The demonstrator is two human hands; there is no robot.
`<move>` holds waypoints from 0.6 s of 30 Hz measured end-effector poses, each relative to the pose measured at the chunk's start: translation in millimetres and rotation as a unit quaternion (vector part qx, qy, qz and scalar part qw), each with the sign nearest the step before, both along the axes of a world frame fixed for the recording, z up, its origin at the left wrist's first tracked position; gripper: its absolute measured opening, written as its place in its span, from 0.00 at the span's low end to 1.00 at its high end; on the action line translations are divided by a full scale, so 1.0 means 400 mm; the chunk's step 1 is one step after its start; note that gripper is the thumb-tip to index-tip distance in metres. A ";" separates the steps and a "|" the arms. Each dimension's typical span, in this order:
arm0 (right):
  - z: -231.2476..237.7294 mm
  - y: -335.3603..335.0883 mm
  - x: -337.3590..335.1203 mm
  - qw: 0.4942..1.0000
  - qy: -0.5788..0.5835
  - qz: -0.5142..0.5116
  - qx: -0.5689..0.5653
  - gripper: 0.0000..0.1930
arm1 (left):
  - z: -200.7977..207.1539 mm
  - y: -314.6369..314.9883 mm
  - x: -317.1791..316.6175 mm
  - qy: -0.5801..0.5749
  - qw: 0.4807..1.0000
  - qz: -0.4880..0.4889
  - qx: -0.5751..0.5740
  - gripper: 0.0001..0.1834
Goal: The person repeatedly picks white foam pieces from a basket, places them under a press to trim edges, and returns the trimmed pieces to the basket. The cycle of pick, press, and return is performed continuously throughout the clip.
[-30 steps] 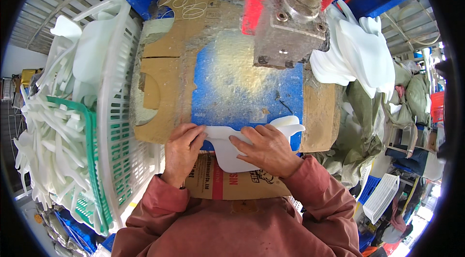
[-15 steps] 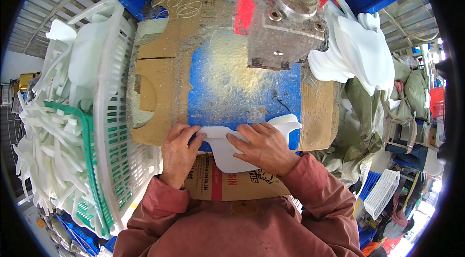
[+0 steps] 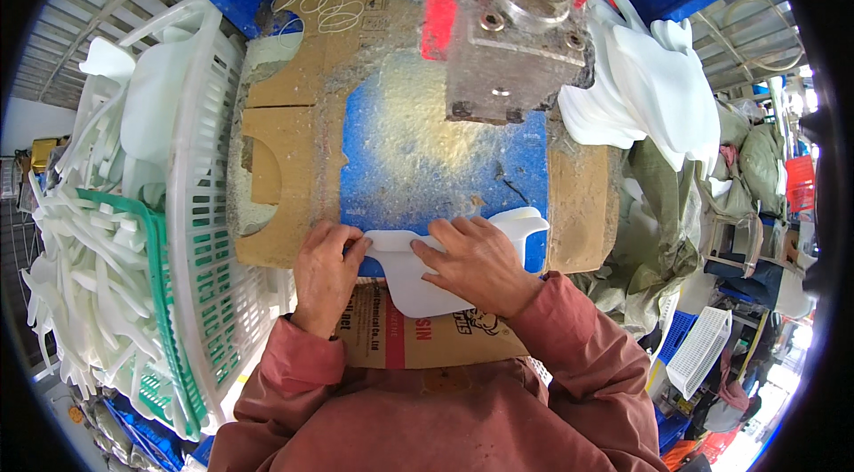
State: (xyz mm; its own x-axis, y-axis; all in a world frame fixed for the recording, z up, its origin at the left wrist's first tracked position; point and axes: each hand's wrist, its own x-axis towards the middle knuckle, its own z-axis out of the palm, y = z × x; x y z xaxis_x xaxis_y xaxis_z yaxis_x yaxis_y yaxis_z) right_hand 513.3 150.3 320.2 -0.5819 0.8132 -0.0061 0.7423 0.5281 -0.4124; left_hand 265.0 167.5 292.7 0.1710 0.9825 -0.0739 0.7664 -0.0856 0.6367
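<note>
A white, smooth foam-like sheet with curved edges point(image 3: 416, 287) lies at the near edge of the blue work surface point(image 3: 374, 196), its lower lobe hanging over a brown cardboard piece. My left hand point(image 3: 327, 269) is closed at the sheet's left end, thumb and forefinger pinching the corner. My right hand point(image 3: 480, 263) bends over the middle, fingers on its far edge and thumb on its top. To the right of that hand the sheet's curled end point(image 3: 523, 223) sticks up. Pale dust covers the blue surface beyond.
Over the surface hangs a metal machine head point(image 3: 516, 72) on a red arm. A white plastic basket point(image 3: 200, 116) and a green basket point(image 3: 165, 294) at left hold many white offcuts. White shaped sheets point(image 3: 649, 85) are piled at the right. Cardboard point(image 3: 294, 134) surrounds the blue area.
The whole view has shifted slightly, so everything sits a little farther left. Both hands keep their hold on the white sheet, with hardly any movement of their own.
</note>
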 end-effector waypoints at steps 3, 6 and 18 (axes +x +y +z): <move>-0.008 0.003 0.000 1.000 -0.014 0.009 -0.002 0.21 | 0.016 0.002 0.003 0.030 0.999 -0.001 0.015 0.08; -0.011 0.005 -0.003 1.000 -0.017 0.020 0.014 0.21 | 0.039 -0.005 0.023 0.034 0.996 -0.011 0.083 0.11; 0.079 -0.073 0.132 0.988 -0.017 -0.153 -0.026 0.22 | 0.015 -0.009 0.109 -0.010 0.996 -0.080 0.046 0.15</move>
